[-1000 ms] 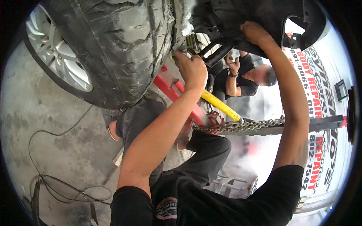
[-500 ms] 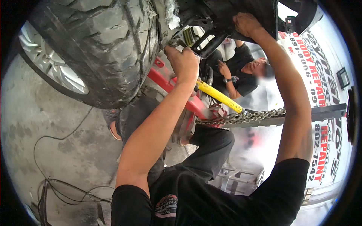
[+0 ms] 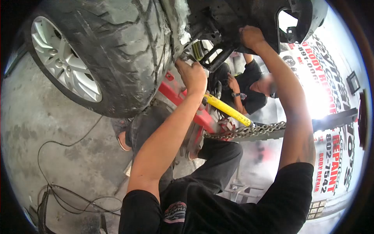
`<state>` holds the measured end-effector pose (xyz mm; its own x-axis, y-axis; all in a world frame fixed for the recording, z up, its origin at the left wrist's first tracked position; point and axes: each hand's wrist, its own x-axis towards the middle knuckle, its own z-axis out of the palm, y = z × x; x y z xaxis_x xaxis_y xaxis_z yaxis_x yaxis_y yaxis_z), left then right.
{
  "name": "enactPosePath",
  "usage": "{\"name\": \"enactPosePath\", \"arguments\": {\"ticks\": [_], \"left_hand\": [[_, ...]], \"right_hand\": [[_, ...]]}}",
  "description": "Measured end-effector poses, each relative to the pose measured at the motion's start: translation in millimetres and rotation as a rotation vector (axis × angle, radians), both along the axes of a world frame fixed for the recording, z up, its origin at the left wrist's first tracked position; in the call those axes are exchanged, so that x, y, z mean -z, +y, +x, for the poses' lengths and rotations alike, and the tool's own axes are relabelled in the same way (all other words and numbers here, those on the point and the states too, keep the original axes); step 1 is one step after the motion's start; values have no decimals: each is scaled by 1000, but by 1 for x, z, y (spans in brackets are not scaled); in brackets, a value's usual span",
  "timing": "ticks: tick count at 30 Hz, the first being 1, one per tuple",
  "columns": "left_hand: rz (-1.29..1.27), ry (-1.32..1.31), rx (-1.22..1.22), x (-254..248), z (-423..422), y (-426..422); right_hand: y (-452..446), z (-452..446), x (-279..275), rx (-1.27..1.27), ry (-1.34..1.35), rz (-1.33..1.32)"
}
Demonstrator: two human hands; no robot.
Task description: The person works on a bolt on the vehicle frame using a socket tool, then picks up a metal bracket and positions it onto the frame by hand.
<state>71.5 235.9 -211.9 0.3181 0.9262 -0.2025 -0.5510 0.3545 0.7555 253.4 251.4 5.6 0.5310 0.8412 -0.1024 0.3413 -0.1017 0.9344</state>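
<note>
My left hand [image 3: 192, 78] is closed beside the inner edge of a large worn tire [image 3: 117, 50], close to a small metal bracket [image 3: 188, 57]. Its fingertips are hidden, so what they grip cannot be made out. Higher and to the right, my right hand [image 3: 252, 38] has its fingers curled on a black vehicle panel [image 3: 230, 19], with the fingertips out of sight. Between the two hands, a black slotted bracket [image 3: 216, 58] juts down from the panel. The tire is mounted on a silver spoked wheel [image 3: 64, 58].
Below the hands lies a red metal frame [image 3: 183, 101] with a yellow cylinder [image 3: 228, 110] and a chain [image 3: 249, 132]. Another person [image 3: 249, 84] in black crouches behind the bracket. A cable [image 3: 58, 144] runs over the concrete floor [image 3: 89, 160]. A lettered banner [image 3: 331, 156] hangs at right.
The view has shifted, so the wheel shows more fully and the tire sits further right. Both hands stay at nearly the same spots. The other person's head is turned slightly differently.
</note>
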Motion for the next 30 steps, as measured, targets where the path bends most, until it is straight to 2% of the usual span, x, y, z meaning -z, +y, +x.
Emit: {"name": "enactPosePath", "arguments": {"ticks": [4, 7, 9, 13, 15, 19, 21, 23, 25, 26, 30], "left_hand": [[-3, -31, 2, 4, 4, 1], [-5, -30, 14, -1, 2, 1], [24, -58, -66, 2, 6, 1], [33, -57, 16, 6, 4, 2], [5, 0, 69, 5, 4, 3], [12, -132, -29, 8, 3, -1], [-44, -50, 77, -1, -7, 4], [42, 27, -22, 2, 4, 4], [26, -24, -81, 2, 3, 0], [16, -30, -31, 3, 2, 1], [6, -80, -9, 0, -3, 2]], "right_hand": [[8, -2, -5, 10, 56, -109], [3, 7, -6, 38, -19, -140], [4, 25, -9, -34, 61, -245], [0, 20, -10, -83, 71, -257], [-9, 23, -5, -120, 106, -48], [-10, 1, 7, 6, 66, 1], [-12, 17, 7, 33, 98, 132], [2, 26, -4, -15, 116, 133], [3, 4, -10, 41, 144, -58], [9, -9, -11, 79, 136, -124], [6, 8, -8, 114, 53, -213]]}}
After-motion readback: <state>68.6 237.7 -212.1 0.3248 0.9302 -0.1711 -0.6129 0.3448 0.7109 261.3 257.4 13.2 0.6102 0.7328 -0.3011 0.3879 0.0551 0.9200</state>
